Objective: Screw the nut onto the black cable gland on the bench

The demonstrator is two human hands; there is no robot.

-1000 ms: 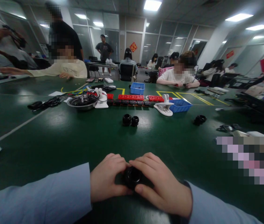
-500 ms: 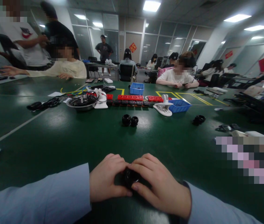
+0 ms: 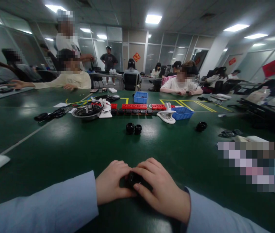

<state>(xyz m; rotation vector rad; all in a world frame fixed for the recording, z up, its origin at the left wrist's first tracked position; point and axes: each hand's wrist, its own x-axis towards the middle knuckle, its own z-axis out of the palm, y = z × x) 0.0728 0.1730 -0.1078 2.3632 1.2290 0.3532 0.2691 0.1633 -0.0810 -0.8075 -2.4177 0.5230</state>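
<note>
Two round black pieces (image 3: pixel 130 128) sit side by side on a green table (image 3: pixel 93 142), a third piece (image 3: pixel 201 126) off to the right and a white clip (image 3: pixel 167 116) before a blue bin (image 3: pixel 183 113). At the table's near side, the left hand (image 3: pixel 111 181) and right hand (image 3: pixel 156 186) pinch a black fitting (image 3: pixel 132 177) between them, their fingers obscuring its long axis. A metal bowl (image 3: pixel 86 117) holds dark items; a farther bin (image 3: pixel 141 99) has dark contents, too small to identify.

Both hands (image 3: pixel 113 181) (image 3: pixel 159 187) curl inward, close together, fingers (image 3: pixel 149 170) bent.
</note>
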